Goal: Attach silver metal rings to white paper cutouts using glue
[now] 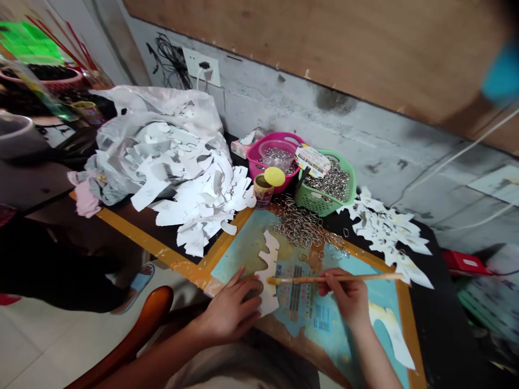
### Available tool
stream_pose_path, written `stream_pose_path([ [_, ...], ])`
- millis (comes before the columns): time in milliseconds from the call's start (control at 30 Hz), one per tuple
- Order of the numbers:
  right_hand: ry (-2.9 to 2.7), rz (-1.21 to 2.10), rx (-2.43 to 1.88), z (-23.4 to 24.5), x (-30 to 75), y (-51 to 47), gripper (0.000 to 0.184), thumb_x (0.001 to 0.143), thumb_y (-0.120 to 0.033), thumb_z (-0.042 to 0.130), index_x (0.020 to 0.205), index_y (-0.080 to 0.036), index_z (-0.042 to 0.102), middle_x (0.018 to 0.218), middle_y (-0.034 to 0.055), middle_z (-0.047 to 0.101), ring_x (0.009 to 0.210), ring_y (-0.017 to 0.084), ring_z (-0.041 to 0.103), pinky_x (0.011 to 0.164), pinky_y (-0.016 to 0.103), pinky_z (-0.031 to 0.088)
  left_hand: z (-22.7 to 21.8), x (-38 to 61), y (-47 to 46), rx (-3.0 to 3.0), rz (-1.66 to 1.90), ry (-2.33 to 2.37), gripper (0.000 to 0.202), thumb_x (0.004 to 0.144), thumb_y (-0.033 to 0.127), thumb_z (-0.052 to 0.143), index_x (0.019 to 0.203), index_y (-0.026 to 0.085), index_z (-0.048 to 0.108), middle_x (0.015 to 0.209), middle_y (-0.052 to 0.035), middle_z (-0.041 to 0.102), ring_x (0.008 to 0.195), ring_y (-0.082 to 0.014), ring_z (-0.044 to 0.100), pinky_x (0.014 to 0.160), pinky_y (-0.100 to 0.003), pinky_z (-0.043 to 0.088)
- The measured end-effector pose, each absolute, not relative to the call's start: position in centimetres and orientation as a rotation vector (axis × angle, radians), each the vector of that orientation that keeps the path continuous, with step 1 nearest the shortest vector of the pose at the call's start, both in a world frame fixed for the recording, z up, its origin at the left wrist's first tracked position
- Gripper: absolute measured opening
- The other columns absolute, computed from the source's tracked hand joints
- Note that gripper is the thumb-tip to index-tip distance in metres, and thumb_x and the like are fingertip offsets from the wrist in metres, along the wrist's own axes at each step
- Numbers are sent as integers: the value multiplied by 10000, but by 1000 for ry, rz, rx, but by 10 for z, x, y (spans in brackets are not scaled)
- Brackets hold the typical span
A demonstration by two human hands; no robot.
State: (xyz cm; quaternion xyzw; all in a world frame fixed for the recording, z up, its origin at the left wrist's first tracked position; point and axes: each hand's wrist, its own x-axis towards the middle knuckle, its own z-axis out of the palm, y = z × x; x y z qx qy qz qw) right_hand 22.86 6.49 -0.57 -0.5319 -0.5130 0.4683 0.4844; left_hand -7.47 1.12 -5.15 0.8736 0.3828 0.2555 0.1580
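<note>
My right hand (346, 297) is closed round the wooden handle of a paintbrush (371, 277). The brush lies nearly level, its yellowed tip at a white paper-like cut-out (268, 294) with a notched edge. With curled fingers, my left hand (233, 305) grips that cut-out along its left side, on the tabletop. Many loose metal rings (298, 221) lie in a heap beyond it. A small open tin (263, 192) with a yellow disc (274, 176) at its rim stands near the heap.
White cut-outs (178, 156) spill from a plastic bag at left. Behind the rings stand a pink basket (252, 156) and a green basket (318, 208) of metal pieces. More cut-outs (385, 227) lie at right, and another white piece (395, 335) near my right forearm. A person's foot (135, 289) shows at left.
</note>
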Motion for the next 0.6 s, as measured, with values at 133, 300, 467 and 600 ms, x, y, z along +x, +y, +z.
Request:
stream_pose_path([
  [133,-1298,1184,-1242,-2,228,64,326,861,-461,718,719,-167,738,504,25,647,390,162,595,395,247,481,-51,-75,10,2500,721,1103,103,899,167,581,992,201,608,1166,-117,644,1297,-298,557,1223,-622,206],
  [300,-1308,1203,-1262,-4,225,69,311,854,-446,726,716,-168,736,501,23,641,399,169,595,408,260,488,-48,-74,10,2495,717,1100,117,899,158,577,1005,195,610,1159,-113,647,1298,-297,562,1229,-630,182],
  [467,-1268,1158,-1308,-3,227,65,367,835,-525,710,705,-183,737,483,28,626,384,189,573,389,290,473,-42,-74,11,2486,739,1107,106,898,175,590,999,187,619,1158,-114,647,1267,-288,581,1228,-638,179],
  [600,-1484,1008,-1380,-4,217,56,497,840,-583,669,479,-244,640,415,42,528,387,213,552,371,326,445,-46,-69,6,2487,731,1153,126,904,274,614,1006,201,623,1154,-107,662,1239,-272,596,1243,-632,155],
])
